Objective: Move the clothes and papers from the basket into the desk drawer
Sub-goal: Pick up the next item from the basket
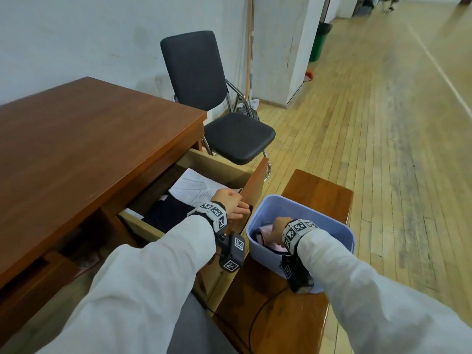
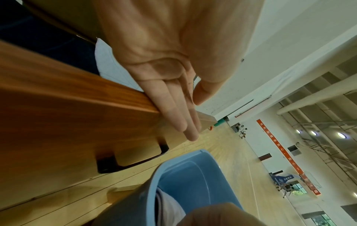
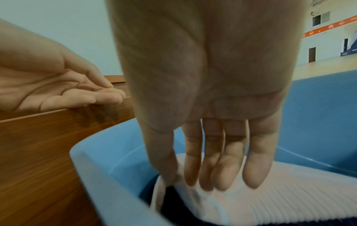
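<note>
Inside basket [image 1: 329, 218], pink ribbed garment [image 3: 270, 203].

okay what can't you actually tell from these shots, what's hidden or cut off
- Basket bottom: head view, the right hand and pink top cover it, so any papers left there can't be seen.
- Drawer back: head view, under the desk top.
- Dark garment under the pink top: right wrist view, only an edge shows.
- Paper print: too small to read.
- Left hand fingertips: head view, over the drawer front.
</note>
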The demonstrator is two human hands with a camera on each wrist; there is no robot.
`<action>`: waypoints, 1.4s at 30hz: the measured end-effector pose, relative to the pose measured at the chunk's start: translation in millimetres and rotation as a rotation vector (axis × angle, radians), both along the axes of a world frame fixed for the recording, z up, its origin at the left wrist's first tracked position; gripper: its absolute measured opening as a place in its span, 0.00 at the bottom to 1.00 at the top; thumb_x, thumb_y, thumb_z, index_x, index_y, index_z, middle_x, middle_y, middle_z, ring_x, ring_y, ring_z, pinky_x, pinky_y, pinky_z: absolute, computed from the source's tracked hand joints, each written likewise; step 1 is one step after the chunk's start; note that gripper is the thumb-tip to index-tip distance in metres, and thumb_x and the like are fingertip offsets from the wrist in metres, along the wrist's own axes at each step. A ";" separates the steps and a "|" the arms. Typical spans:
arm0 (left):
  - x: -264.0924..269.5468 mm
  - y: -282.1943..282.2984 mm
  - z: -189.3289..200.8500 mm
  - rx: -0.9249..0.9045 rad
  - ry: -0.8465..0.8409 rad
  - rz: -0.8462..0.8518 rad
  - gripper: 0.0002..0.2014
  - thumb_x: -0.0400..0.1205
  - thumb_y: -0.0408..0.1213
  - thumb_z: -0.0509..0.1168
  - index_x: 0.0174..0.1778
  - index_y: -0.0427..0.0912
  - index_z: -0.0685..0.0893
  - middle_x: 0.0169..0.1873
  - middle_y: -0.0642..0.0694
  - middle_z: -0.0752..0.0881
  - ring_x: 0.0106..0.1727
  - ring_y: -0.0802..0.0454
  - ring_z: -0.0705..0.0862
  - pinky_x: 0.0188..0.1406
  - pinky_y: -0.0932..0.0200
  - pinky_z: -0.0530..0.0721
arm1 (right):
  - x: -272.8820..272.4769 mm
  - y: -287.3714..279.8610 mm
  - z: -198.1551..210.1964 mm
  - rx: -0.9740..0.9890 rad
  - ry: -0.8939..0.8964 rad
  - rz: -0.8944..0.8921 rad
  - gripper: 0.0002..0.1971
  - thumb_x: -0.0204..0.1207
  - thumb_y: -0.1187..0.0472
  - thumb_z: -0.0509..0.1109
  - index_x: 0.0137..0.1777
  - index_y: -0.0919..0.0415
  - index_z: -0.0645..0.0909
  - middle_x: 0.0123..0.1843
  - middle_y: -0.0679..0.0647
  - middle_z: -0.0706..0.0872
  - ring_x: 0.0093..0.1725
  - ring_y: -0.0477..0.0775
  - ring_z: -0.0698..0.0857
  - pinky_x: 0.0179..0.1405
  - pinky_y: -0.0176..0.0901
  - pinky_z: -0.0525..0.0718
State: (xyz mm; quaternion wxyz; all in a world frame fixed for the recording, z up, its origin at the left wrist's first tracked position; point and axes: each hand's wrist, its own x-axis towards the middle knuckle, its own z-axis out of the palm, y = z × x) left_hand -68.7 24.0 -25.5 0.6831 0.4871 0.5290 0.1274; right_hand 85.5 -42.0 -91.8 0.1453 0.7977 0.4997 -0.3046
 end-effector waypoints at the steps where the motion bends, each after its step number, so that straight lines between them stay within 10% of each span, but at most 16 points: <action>1: -0.1 0.7 -3.2 0.030 0.003 0.010 0.19 0.90 0.35 0.49 0.75 0.32 0.70 0.69 0.33 0.79 0.70 0.38 0.80 0.66 0.49 0.79 | 0.2 -0.7 0.9 0.004 -0.021 0.023 0.13 0.77 0.50 0.69 0.55 0.57 0.81 0.52 0.53 0.86 0.51 0.55 0.85 0.56 0.47 0.84; 7: -4.7 -2.2 -22.4 0.177 -0.053 -0.044 0.19 0.84 0.32 0.62 0.72 0.38 0.75 0.67 0.40 0.82 0.64 0.45 0.84 0.58 0.58 0.81 | 4.3 -1.4 51.1 0.291 0.038 0.011 0.20 0.81 0.47 0.62 0.56 0.65 0.83 0.52 0.60 0.85 0.48 0.55 0.80 0.49 0.45 0.79; 14: -11.7 -7.6 -17.8 0.332 -0.005 -0.268 0.29 0.76 0.40 0.73 0.74 0.47 0.75 0.70 0.45 0.80 0.72 0.48 0.77 0.75 0.44 0.73 | -9.2 1.1 97.9 0.478 0.287 0.086 0.15 0.83 0.55 0.57 0.33 0.50 0.75 0.40 0.51 0.80 0.46 0.53 0.78 0.46 0.44 0.73; 19: -10.9 -9.8 -20.8 0.416 0.030 -0.241 0.15 0.78 0.46 0.70 0.54 0.40 0.85 0.36 0.50 0.85 0.37 0.56 0.81 0.49 0.55 0.80 | -16.2 5.4 90.8 0.627 0.376 0.109 0.09 0.82 0.52 0.60 0.43 0.50 0.79 0.45 0.51 0.84 0.47 0.52 0.81 0.42 0.41 0.76; 25: -8.4 -9.5 -21.2 0.366 0.009 -0.142 0.15 0.84 0.44 0.61 0.60 0.38 0.82 0.39 0.46 0.84 0.35 0.55 0.79 0.32 0.64 0.78 | 7.5 -4.5 69.0 0.382 0.295 -0.004 0.27 0.65 0.36 0.74 0.57 0.52 0.79 0.51 0.50 0.85 0.51 0.52 0.84 0.53 0.48 0.85; 32: -10.3 -3.8 -26.6 0.362 -0.030 -0.033 0.14 0.85 0.44 0.60 0.63 0.43 0.80 0.54 0.44 0.84 0.53 0.50 0.81 0.47 0.61 0.81 | 57.3 -40.9 45.9 0.013 0.143 -0.028 0.14 0.61 0.50 0.72 0.42 0.59 0.86 0.41 0.52 0.85 0.44 0.51 0.82 0.46 0.44 0.80; 39: -23.9 15.5 -11.8 0.398 0.046 0.100 0.21 0.85 0.48 0.59 0.69 0.38 0.77 0.60 0.42 0.83 0.63 0.42 0.81 0.56 0.56 0.78 | 62.7 -10.9 79.9 0.680 0.423 -0.585 0.17 0.74 0.53 0.75 0.52 0.67 0.85 0.47 0.61 0.87 0.51 0.63 0.87 0.56 0.59 0.86; 42: -54.8 43.0 4.1 0.545 0.129 0.176 0.20 0.85 0.43 0.60 0.65 0.31 0.81 0.57 0.38 0.84 0.60 0.42 0.81 0.52 0.60 0.73 | 29.8 8.6 100.9 0.754 0.547 -0.592 0.13 0.76 0.56 0.74 0.55 0.64 0.83 0.47 0.60 0.85 0.47 0.60 0.85 0.43 0.47 0.85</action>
